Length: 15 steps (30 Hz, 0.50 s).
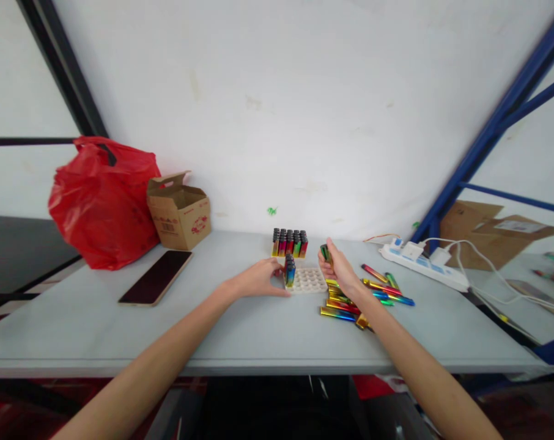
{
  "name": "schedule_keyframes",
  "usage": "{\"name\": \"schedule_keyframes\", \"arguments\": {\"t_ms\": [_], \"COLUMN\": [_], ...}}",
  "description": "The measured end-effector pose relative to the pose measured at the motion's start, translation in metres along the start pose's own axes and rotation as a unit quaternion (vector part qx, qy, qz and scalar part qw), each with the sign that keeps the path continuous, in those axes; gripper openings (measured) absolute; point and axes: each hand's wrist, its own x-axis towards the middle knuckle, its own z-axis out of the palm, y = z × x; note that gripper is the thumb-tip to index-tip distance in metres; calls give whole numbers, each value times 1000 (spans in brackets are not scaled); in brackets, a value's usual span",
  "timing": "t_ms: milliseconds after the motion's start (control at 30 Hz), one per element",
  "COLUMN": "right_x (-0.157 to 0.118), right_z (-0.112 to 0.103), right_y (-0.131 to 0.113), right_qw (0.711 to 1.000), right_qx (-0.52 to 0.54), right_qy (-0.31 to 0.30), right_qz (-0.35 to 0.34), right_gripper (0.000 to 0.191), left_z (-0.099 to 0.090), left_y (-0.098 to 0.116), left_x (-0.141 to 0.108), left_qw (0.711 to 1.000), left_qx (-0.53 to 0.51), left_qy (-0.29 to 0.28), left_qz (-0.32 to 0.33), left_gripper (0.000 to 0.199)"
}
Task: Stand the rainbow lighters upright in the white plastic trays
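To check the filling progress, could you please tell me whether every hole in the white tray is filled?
No, much of the white tray stands bare to the right of its black-topped cylinders.

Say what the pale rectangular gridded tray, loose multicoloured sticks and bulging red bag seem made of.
Tray: probably matte moulded plastic, given its uniform cells. Loose sticks: metal or metallic-coated plastic, unclear; mirror-like sheen. Bag: likely thin glossy plastic, crinkled.

Tray (308, 282) lies between phone (156, 278) and what are probably loose lighters (337, 314).
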Motion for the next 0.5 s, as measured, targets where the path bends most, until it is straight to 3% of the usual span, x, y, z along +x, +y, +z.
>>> {"name": "schedule_keyframes", "arguments": {"t_ms": [267,400,500], "right_x": [6,7,7], "right_z": [8,8,8], "right_y": [14,14,15], "right_qw": [996,995,998], "right_qx": [-16,-22,-30], "right_qy": [88,92,54], "right_qz": [8,2,-9], "right_gripper": [61,61,65], "left_z": [0,0,-1], "left_y": [2,2,2], "left_x": [0,0,0], "left_qw": [1000,1000,1000], "left_qx": [5,3,4], "left_qy": [1,0,-4], "left_qz": [-1,0,1], "left_gripper": [56,55,55]}}
